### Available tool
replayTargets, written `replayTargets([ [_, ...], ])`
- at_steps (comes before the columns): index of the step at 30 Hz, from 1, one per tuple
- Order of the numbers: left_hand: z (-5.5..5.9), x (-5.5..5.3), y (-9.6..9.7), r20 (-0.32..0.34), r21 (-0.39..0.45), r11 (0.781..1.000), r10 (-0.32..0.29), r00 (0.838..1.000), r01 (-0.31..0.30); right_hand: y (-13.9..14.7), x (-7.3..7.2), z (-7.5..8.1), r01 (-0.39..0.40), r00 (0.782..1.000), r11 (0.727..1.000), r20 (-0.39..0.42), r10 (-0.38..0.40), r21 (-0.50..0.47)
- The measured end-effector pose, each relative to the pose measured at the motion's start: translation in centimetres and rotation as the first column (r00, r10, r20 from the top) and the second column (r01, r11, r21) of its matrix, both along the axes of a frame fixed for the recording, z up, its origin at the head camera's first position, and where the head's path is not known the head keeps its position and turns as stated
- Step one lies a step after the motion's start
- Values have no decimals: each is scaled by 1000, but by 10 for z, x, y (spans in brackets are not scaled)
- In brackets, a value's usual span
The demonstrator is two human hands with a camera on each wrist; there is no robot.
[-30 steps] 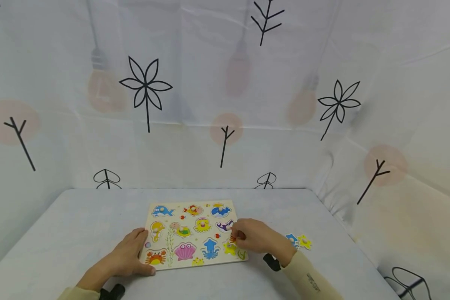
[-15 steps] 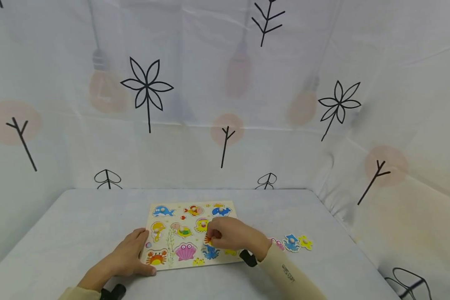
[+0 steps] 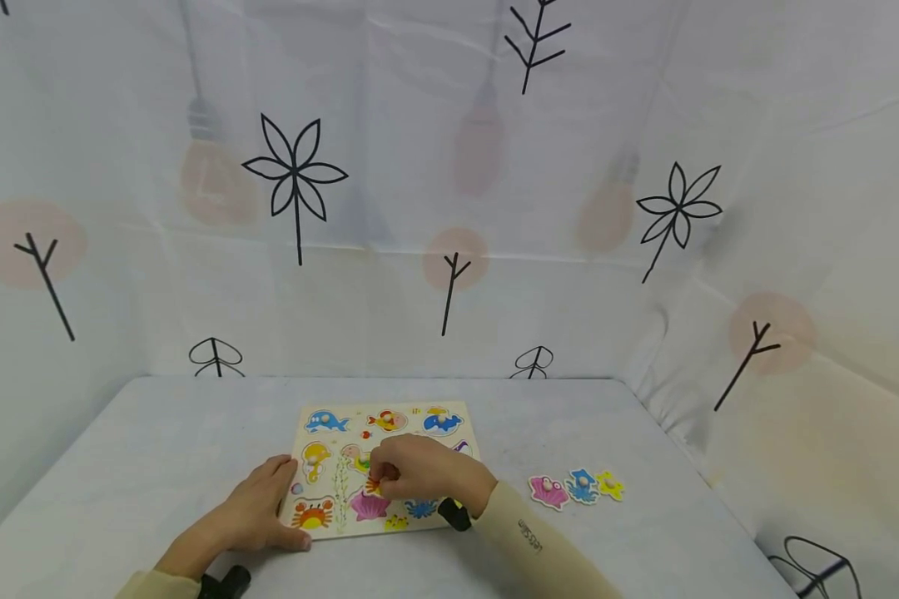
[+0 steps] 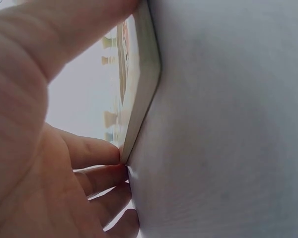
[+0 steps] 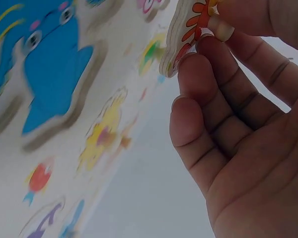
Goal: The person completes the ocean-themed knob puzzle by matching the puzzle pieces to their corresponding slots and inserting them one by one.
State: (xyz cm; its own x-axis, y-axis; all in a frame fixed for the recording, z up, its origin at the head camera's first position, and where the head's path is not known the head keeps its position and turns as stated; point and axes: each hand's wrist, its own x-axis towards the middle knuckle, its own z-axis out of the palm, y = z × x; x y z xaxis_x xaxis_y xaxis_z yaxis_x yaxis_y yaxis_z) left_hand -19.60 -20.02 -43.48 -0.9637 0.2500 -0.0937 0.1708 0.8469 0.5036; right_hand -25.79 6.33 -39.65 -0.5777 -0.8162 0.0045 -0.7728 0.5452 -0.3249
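**The right hand (image 3: 412,466) holds the crab piece (image 5: 183,37) up and to the right of the crab shape (image 3: 311,513)**

The right fingers pinch the crab piece. It tips up on its edge over the puzzle board (image 3: 356,412) and looks lifted off it. The board lies near the middle of the worktop (image 3: 217,433).

The crab shape is at the board's near left corner. From the right fingers, it lies to the left and a bit closer to the worktop's front edge. Its long way runs left to right. The pink shell shape (image 3: 369,506) is just below those fingers.

The left hand (image 3: 258,503) is nearer to the crab shape. It holds that corner, thumb on the near side and fingers on the left side.

A pink shell piece (image 3: 548,492), a blue squid piece (image 3: 582,486) and a yellow starfish piece (image 3: 609,484) lie toward the worktop's right edge.
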Motion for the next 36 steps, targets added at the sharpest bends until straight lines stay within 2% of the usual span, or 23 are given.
replayTargets([
  [9,1,1,-5,1,25,999,-34,999,34,-30,5,0,-30,999,999,-33,31,32],
  [16,4,2,-7,10,34,998,-55,998,55,-51,9,2,-82,995,994,-55,86,76],
  [25,3,2,-7,-3,43,997,-70,998,70,-75,14,-1,-111,992,984,-45,118,138],
  [31,1,1,-10,-13,43,996,-83,996,84,-86,16,-2,-112,992,982,-33,119,154],
  [36,0,1,-10,-13,38,997,-69,998,70,-91,17,-6,-96,995,979,-10,99,179],
])
